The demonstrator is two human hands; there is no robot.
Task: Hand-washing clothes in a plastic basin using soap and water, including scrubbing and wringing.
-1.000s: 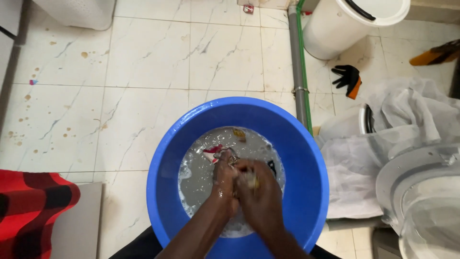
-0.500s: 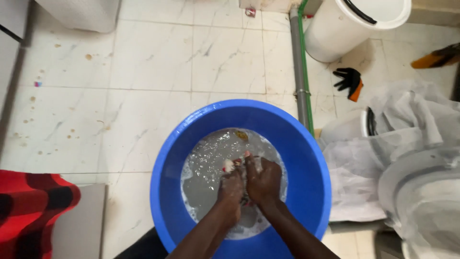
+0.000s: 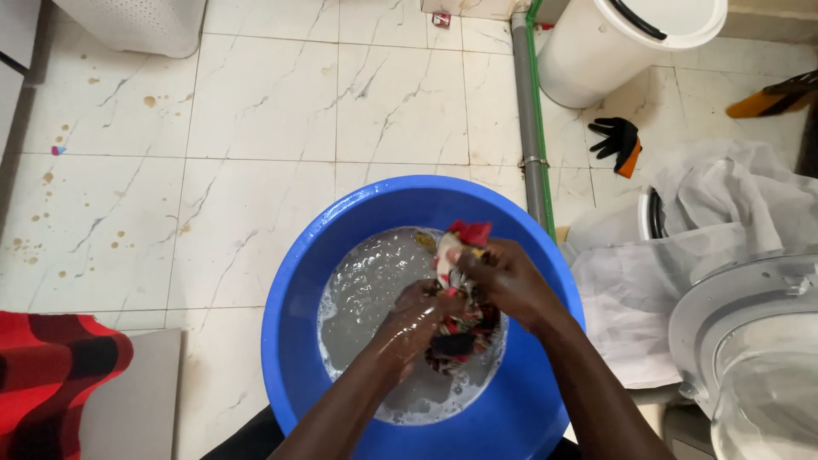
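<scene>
A big blue plastic basin (image 3: 341, 255) stands on the tiled floor, holding grey soapy water. A wet patterned cloth (image 3: 464, 234), red, white and dark, is pulled partly out of the water. My left hand (image 3: 417, 311) grips the lower part of the cloth just above the suds. My right hand (image 3: 503, 277) clutches the upper part, with a red and white end sticking out past the fingers. Both hands press together over the right half of the basin.
A white bucket (image 3: 596, 51) and a grey pipe (image 3: 528, 128) stand behind the basin. A black and orange glove (image 3: 620, 140) lies on the floor. White translucent fabric (image 3: 724, 221) covers a round machine at right. A red and black cloth (image 3: 43, 375) lies at lower left.
The cloth has come up out of the water between my hands. My right hand has risen toward the basin's far right side, and the left hand followed it.
</scene>
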